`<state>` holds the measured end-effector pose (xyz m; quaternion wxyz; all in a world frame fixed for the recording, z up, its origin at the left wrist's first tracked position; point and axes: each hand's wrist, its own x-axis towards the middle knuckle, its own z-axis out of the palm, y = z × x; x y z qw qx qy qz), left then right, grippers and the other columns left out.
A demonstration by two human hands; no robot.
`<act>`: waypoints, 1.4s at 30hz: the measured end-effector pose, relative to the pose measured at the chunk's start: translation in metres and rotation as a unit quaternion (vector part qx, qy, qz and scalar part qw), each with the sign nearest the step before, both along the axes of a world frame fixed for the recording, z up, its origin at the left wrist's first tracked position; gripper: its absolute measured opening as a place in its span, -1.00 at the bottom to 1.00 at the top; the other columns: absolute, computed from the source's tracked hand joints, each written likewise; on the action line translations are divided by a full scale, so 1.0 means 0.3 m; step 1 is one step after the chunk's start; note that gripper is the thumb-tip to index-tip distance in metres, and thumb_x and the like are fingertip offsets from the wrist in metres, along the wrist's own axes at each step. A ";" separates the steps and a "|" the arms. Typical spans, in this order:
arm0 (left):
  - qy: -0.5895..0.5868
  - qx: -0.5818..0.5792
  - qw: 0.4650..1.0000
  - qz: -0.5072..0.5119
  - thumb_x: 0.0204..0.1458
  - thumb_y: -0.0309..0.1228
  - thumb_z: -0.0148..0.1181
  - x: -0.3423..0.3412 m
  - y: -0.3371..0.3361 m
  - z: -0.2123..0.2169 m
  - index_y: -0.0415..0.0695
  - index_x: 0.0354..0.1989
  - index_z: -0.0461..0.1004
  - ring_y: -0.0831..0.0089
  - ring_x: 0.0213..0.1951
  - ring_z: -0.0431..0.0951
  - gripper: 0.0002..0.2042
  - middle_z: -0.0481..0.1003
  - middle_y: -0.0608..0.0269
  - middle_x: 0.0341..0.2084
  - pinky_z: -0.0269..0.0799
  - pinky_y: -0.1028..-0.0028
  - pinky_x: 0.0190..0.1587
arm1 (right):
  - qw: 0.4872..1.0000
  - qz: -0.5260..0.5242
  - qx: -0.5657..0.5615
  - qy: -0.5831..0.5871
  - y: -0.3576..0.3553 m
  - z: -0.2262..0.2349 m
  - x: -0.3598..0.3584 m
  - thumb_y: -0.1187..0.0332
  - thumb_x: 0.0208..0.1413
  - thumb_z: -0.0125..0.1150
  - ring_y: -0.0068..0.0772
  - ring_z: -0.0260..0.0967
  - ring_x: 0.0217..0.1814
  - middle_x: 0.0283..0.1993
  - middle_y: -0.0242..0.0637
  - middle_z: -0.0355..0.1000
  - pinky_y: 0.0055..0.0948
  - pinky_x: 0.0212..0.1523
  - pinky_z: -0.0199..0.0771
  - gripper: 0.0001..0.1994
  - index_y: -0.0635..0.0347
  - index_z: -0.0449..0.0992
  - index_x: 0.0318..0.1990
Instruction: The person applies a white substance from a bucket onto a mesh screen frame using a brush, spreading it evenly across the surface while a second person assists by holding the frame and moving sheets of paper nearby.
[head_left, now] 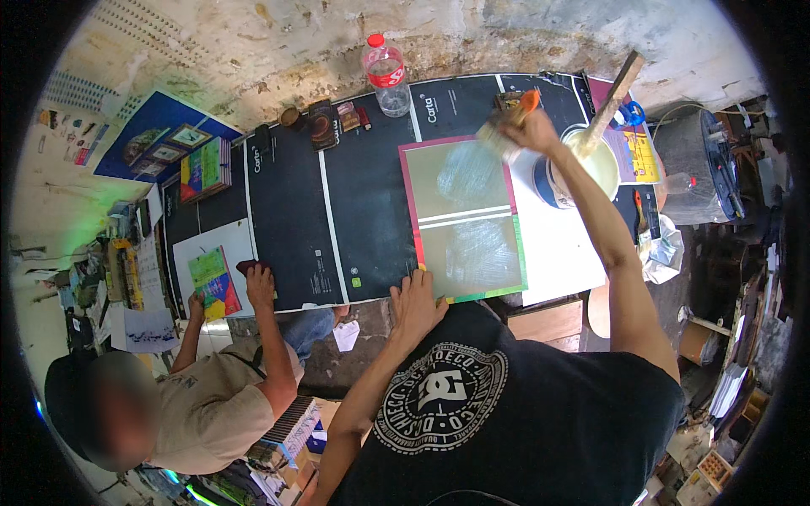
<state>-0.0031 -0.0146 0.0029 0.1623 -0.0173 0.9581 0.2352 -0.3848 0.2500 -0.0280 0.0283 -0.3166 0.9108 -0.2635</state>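
Observation:
My right hand [533, 126] is closed around a wide paint brush [529, 103] with an orange handle. Its pale bristles are smeared by motion above the upper right corner of a cover sheet. This sheet has two greyish boards [439, 219] side by side, a white strip between them and a maroon and green border. Whitish, wet-looking strokes streak both boards. My left hand [416, 302] lies with fingers spread at the sheet's lower left corner, by the table's near edge. Right of the sheet stands a white bucket [601, 173] of creamy paste, with a wooden stick [620, 93] leaning in it.
A dark-covered table [291, 202] carries a plastic bottle [388, 80], small packets [324, 122] and a stack of colourful books [205, 169]. At left, a co-worker [194, 388] handles a colourful booklet [213, 278]. A dark drum [696, 164] stands beyond the right end.

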 end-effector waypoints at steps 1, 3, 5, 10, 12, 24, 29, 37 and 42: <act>-0.009 -0.004 1.000 0.003 -0.07 -0.21 0.34 -0.003 -0.004 0.002 -0.22 -0.05 0.42 0.09 -0.04 0.39 -0.54 0.38 0.08 -0.08 0.22 0.03 -0.08 | 0.996 -0.065 0.046 0.048 0.012 0.071 -0.026 0.19 0.05 0.37 -0.08 0.58 -0.33 -0.32 -0.12 0.58 -0.16 -0.30 0.54 -0.77 0.06 0.58 -0.20; 0.011 -0.010 1.000 0.006 -0.06 -0.21 0.34 0.009 0.001 -0.006 -0.22 -0.04 0.42 0.09 -0.04 0.39 -0.54 0.38 0.08 -0.08 0.21 0.03 -0.08 | 0.995 -0.067 -0.008 0.079 -0.007 0.119 -0.011 0.19 0.05 0.37 -0.07 0.57 -0.29 -0.32 -0.12 0.57 -0.15 -0.27 0.54 -0.77 0.07 0.57 -0.20; 0.031 -0.014 0.999 0.009 -0.05 -0.20 0.34 0.014 0.006 -0.005 -0.22 -0.03 0.42 0.10 -0.04 0.38 -0.53 0.38 0.08 -0.08 0.21 0.04 -0.08 | 0.990 -0.070 -0.059 0.110 -0.046 0.125 0.049 0.19 0.04 0.37 -0.07 0.56 -0.26 -0.32 -0.12 0.56 -0.14 -0.23 0.53 -0.76 0.07 0.56 -0.21; 0.011 -0.043 0.999 -0.009 -0.03 -0.17 0.33 0.003 0.010 0.000 -0.21 -0.03 0.42 0.12 -0.01 0.39 -0.53 0.39 0.09 -0.07 0.22 0.02 -0.05 | 0.971 0.235 -0.054 0.000 -0.216 0.056 0.235 0.14 0.04 0.37 0.01 0.51 -0.19 -0.34 -0.14 0.51 -0.11 -0.17 0.50 -0.72 0.10 0.52 -0.23; 0.009 -0.045 0.999 -0.015 -0.03 -0.17 0.33 -0.004 0.012 0.001 -0.21 -0.03 0.42 0.12 -0.01 0.39 -0.53 0.40 0.10 -0.07 0.22 0.02 -0.05 | 0.984 0.180 0.008 0.005 -0.185 0.053 0.067 0.14 0.04 0.37 0.02 0.52 -0.23 -0.35 -0.14 0.52 -0.12 -0.19 0.51 -0.72 0.10 0.53 -0.22; 0.008 -0.046 0.999 0.012 -0.05 -0.17 0.33 0.004 0.018 -0.013 -0.18 0.04 0.41 0.13 0.00 0.41 -0.49 0.40 0.13 -0.05 0.23 0.01 -0.03 | 0.954 0.239 0.179 -0.006 -0.435 0.096 0.024 -0.02 0.01 0.37 0.03 0.55 -0.23 -0.33 -0.07 0.57 -0.09 -0.20 0.52 -0.62 0.12 0.56 -0.30; 0.004 -0.043 0.999 0.013 -0.06 -0.16 0.33 0.035 0.016 -0.026 -0.15 0.09 0.41 0.12 -0.02 0.41 -0.45 0.40 0.14 -0.05 0.25 -0.02 -0.05 | 0.968 0.221 0.097 0.062 -0.518 0.217 -0.044 -0.12 0.02 0.31 0.04 0.55 -0.24 -0.38 -0.06 0.56 0.02 -0.25 0.48 -0.58 0.08 0.57 -0.34; 0.010 -0.032 0.999 0.001 -0.07 -0.17 0.34 0.009 0.008 -0.015 -0.15 0.08 0.42 0.13 -0.03 0.41 -0.47 0.40 0.17 -0.07 0.25 -0.01 -0.08 | 0.955 0.221 0.173 0.100 -0.611 0.102 -0.124 -0.02 0.01 0.35 0.05 0.56 -0.20 -0.31 -0.04 0.58 0.03 -0.17 0.53 -0.65 0.06 0.66 -0.26; 0.047 -0.038 0.998 0.018 -0.08 -0.18 0.34 0.039 -0.003 -0.054 -0.14 0.05 0.44 0.15 -0.04 0.43 -0.49 0.41 0.18 -0.08 0.25 0.01 -0.08 | 0.947 0.318 -0.012 -0.033 -0.569 0.186 0.006 0.01 0.03 0.34 0.02 0.55 -0.18 -0.29 -0.13 0.60 -0.06 -0.11 0.52 -0.67 0.03 0.67 -0.21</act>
